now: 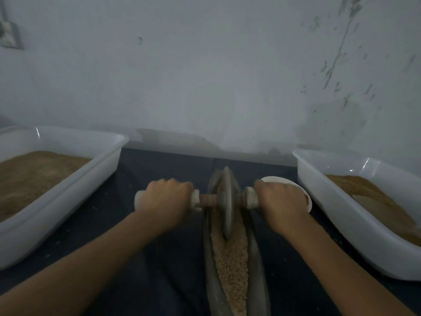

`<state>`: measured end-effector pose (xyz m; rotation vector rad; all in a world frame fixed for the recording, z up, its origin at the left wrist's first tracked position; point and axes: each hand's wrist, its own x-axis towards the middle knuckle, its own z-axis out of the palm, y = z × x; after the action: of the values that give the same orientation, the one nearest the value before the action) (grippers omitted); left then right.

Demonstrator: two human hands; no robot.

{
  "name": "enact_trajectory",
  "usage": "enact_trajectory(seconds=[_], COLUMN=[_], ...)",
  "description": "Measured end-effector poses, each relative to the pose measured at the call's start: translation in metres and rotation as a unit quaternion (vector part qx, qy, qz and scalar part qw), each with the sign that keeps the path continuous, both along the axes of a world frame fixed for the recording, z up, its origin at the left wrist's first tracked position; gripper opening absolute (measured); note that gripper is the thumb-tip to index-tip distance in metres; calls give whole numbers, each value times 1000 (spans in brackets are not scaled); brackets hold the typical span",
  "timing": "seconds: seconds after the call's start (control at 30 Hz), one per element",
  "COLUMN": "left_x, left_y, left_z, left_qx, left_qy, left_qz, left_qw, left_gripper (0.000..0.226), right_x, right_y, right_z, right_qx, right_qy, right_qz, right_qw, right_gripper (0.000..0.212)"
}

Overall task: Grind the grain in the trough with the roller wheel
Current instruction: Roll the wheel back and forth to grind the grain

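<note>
A: Where's the wheel?

B: The wheel (226, 201) stands upright in the trough (213, 265), toward its far end, at about 12 o'clock from the middle of the trough. Its rim sits down in the grain (231, 265).

A: And the hands?

B: Both grip the axle. The left hand (164, 201) is curled round the pale handle at the wheel's 9 o'clock; the right hand (281, 201) is wrapped round the handle at 3 o'clock. Knuckles up on both.

A: The grain?

B: Tan, coarse, filling the trough's groove from the wheel toward 6 o'clock, down to the bottom edge.

A: Anything else?

B: A white bowl (306, 197) just behind the right hand, partly hidden. A white tub (68, 185) at 9 o'clock and another tub (341, 201) at 3 o'clock, each holding brown meal. All on a dark table (145, 258) against a pale wall (205, 76).
</note>
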<state>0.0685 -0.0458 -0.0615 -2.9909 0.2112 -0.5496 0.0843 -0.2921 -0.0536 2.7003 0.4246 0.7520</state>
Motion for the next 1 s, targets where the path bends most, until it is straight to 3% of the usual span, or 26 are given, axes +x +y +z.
enact_trajectory(seconds=[0.13, 0.23, 0.33, 0.43, 0.57, 0.63, 0.77, 0.87, 1.0], left_x=[33, 11, -41, -86, -80, -55, 8, 30, -5], left_y=[-5, -5, -1, 3, 1, -2, -9, -12, -9], left_z=[10, 10, 8, 10, 7, 6, 13, 18, 15], left_qx=[3, 13, 35, 35, 56, 66, 82, 74, 55], left_qy=[-9, -9, -25, -134, -136, -123, -114, -79, -37], left_qz=[11, -15, -73, -182, -172, -144, -61, -29, -40], left_qw=[1000, 1000, 996, 973, 974, 980, 988, 994, 997], left_gripper=[17, 18, 24, 42, 48, 49, 22, 16, 17], right_x=[22, -4, -57, -91, -87, -66, -3, 21, -14], right_y=[9, 3, -7, -14, -20, -18, -9, -2, -6], right_z=[5, 2, -1, 0, -8, -14, -15, -11, -8], right_qx=[17, 49, 63, 48, 38, 49, 102, 107, 91], right_qy=[7, 50, 42, 98, 91, 72, 42, 41, 34], right_qz=[-33, -31, 35, 18, 11, -2, -11, -28, 13], right_qw=[999, 997, 997, 994, 995, 996, 994, 993, 995], right_gripper=[17, 21, 45, 64, 61, 46, 18, 12, 22])
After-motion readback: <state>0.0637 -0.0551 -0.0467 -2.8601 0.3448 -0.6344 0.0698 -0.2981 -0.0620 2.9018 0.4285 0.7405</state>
